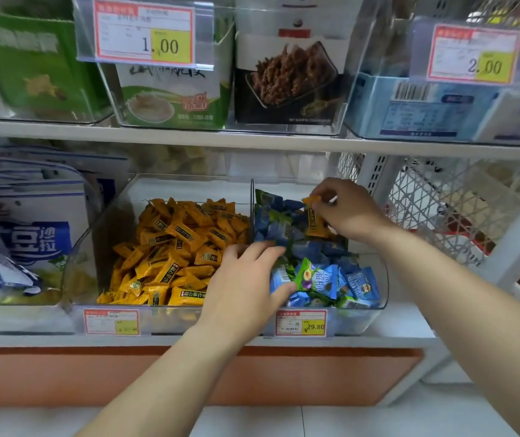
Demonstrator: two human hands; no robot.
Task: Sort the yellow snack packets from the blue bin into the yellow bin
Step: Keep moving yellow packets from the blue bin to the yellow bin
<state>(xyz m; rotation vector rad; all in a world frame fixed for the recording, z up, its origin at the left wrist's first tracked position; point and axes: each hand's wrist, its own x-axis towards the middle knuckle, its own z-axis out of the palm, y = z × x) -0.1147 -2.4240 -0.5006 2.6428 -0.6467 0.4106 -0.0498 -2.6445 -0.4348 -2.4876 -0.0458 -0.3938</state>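
Shop shelving fills my view, and on the white shelf [394, 329] in front of me two clear plastic tubs stand side by side: the yellow bin [107, 225], heaped with yellow foil packets [173, 247], and the blue bin [375, 307] to its right, holding blue and green wrapped sweets [324, 275]. My right hand [351, 209] pinches one small yellow snack packet [313, 217] by its crimped upper end between thumb and fingertips. The packet hangs upright over the back of the blue bin, and I cannot tell whether its lower end touches the pile. My left hand [246, 279] lies flat, fingers stretched across the blue wrappers near the clear divider wall [252, 200], thumb against a green one, gripping nothing. I judge the step in hand to be the lift and carry. To do it well I would raise the packet straight up until it is free of the pile, so no blue wrappers drag along. I would then pass it over the divider, not into it, and release it low above the yellow heap so it cannot bounce out. The left hand would serve best holding the blue pile down.
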